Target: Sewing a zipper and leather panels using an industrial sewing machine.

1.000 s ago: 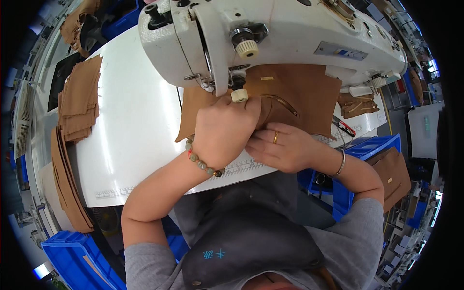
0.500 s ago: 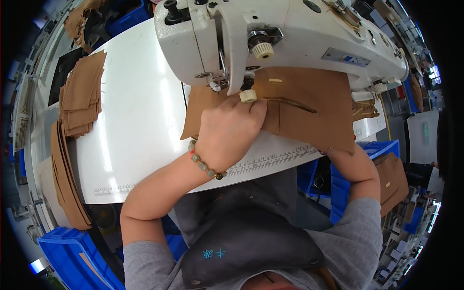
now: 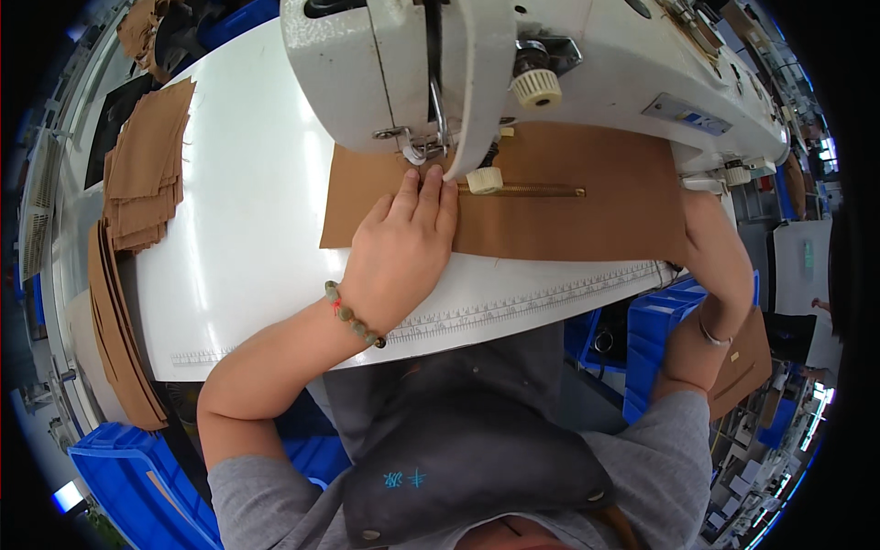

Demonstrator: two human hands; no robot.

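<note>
White tabletop (image 3: pixel 238 202) leaves passage leftward; the sewing machine (image 3: pixel 596 78) blocks the far side.

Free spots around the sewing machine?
Widest: white tabletop between the stacked brown pieces and the brown panel. Narrower: ruler strip between panel and tabletop's near edge. Crowded: under the sewing machine, left hand on the panel.

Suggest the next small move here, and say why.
Perhaps slide the left hand slightly back toward the body: its fingertips appear very close to the metal parts beneath the sewing machine's head, while the hand lies flat on the brown panel.
</note>
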